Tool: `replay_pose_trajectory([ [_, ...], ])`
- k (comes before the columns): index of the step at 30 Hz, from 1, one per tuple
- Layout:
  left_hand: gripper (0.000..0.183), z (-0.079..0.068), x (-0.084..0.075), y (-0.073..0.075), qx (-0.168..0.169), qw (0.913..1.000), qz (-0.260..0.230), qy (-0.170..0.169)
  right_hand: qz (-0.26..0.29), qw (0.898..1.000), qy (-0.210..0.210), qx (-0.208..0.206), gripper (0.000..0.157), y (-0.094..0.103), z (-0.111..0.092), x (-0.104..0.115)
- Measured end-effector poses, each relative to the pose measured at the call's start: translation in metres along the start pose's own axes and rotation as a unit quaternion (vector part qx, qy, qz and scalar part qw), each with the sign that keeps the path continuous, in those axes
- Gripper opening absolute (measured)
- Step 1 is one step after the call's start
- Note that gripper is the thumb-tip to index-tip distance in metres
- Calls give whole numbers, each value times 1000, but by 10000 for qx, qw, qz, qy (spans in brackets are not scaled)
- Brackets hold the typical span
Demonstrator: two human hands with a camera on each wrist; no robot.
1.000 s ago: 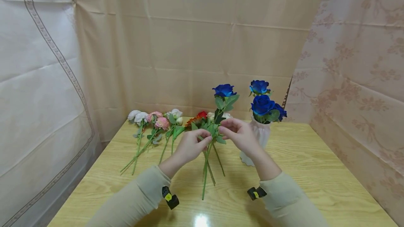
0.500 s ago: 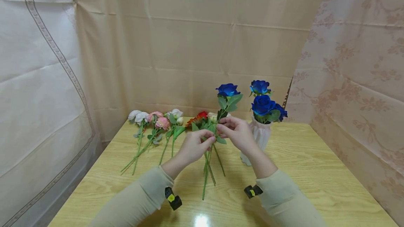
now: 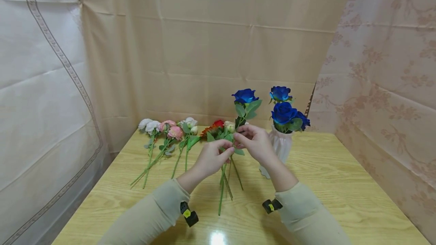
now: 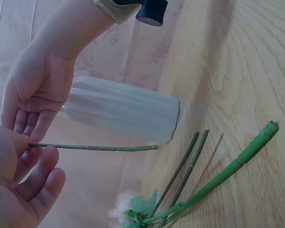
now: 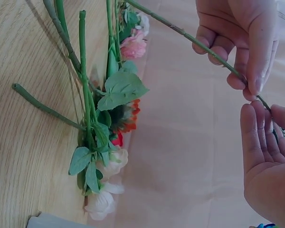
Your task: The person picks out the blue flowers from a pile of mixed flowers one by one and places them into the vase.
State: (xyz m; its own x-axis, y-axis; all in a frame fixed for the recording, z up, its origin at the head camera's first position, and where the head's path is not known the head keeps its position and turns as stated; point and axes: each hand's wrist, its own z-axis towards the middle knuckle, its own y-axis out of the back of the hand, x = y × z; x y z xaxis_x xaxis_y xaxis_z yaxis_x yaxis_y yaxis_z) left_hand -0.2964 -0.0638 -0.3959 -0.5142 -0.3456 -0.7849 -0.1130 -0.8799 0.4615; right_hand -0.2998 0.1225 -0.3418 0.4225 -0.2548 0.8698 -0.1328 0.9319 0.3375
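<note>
A blue rose (image 3: 245, 96) stands upright above the table between my hands. My left hand (image 3: 212, 156) pinches its stem (image 4: 99, 147) between thumb and fingertips, and the bare lower end sticks out past them. Higher up, just under the leaves, my right hand (image 3: 255, 143) also pinches the stem, its thumb and fingers meeting round it in the right wrist view. To the right of that hand is a white fluted vase (image 3: 282, 146), partly covered by the forearm, with several blue roses (image 3: 283, 112) in it.
Behind my hands lie cream flowers (image 5: 102, 204), a red flower and an orange flower (image 3: 212, 128), their green stems (image 3: 221, 197) pointing toward me. Further left on the wooden table (image 3: 323, 184) are pink flowers (image 3: 175, 133) and white flowers (image 3: 152, 126). Curtains hang around the table.
Both hands have shifted slightly right with the blue rose, and the left hand has come closer to the right. The right hand's fingers have drawn in at the stem. Flowers on the table stay put.
</note>
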Motion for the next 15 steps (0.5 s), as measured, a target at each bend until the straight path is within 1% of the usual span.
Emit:
replay_pose_trajectory([
  [8, 19, 1, 2, 0, 50, 10000, 38, -7, 151, 9997, 149, -90, 23, 2, 6, -19],
  [12, 18, 1, 1, 1, 82, 9999, -73, -10, 199, 9993, 287, -150, 23, 4, 8, -21],
  [15, 18, 1, 2, 3, 63, 10000, -52, -11, 211, 9990, 350, -156, 24, 6, 8, -21],
])
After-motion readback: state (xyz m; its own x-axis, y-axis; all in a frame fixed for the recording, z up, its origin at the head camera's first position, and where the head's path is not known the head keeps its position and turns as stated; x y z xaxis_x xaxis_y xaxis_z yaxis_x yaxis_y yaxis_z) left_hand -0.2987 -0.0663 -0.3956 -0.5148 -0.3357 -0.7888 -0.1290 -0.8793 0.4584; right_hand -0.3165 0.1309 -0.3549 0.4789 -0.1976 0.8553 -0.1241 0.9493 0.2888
